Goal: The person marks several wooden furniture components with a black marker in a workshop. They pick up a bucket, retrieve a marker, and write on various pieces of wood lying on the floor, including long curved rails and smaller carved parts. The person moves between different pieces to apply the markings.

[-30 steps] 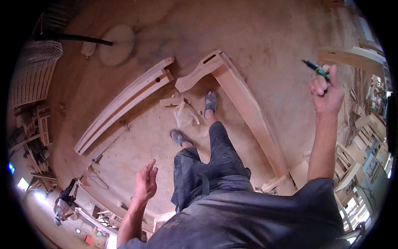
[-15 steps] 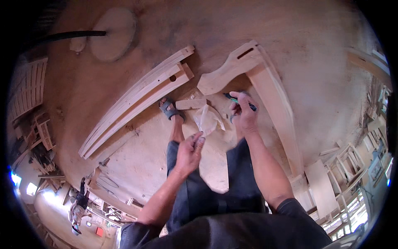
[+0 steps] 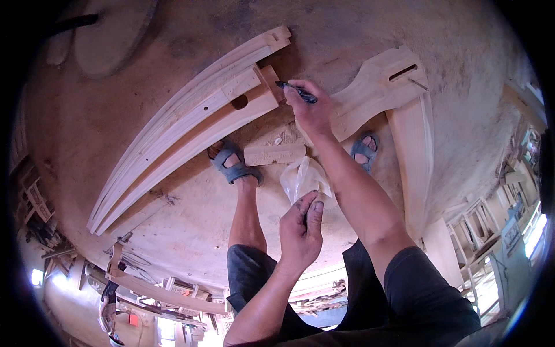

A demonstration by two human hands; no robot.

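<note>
My right hand [image 3: 312, 110] grips a dark marker pen [image 3: 300, 92], its tip close to the tenon end of a long curved wooden beam [image 3: 191, 110]. That beam has a round hole near the same end. Below, in front of my legs, my left hand [image 3: 300, 231] is closed with thumb and forefinger pinched together. A clear plastic bag [image 3: 300, 176] lies just beyond its fingertips; I cannot tell whether they hold it. Behind my right forearm is a shaped wooden board [image 3: 376, 87] with a slot, partly hidden by my hand.
A short wood block [image 3: 274, 155] lies between my sandalled feet. At right, a long curved plank [image 3: 416, 156] runs under the slotted board. A large round disc [image 3: 115, 34] rests at the far left. Wooden frames [image 3: 477, 225] stack at the right edge; another person [image 3: 108, 306] shows at lower left.
My right hand has moved left and away from me with the marker, from beside the slotted board to the beam's end. My left hand has shifted slightly right. The whole view has shifted.
</note>
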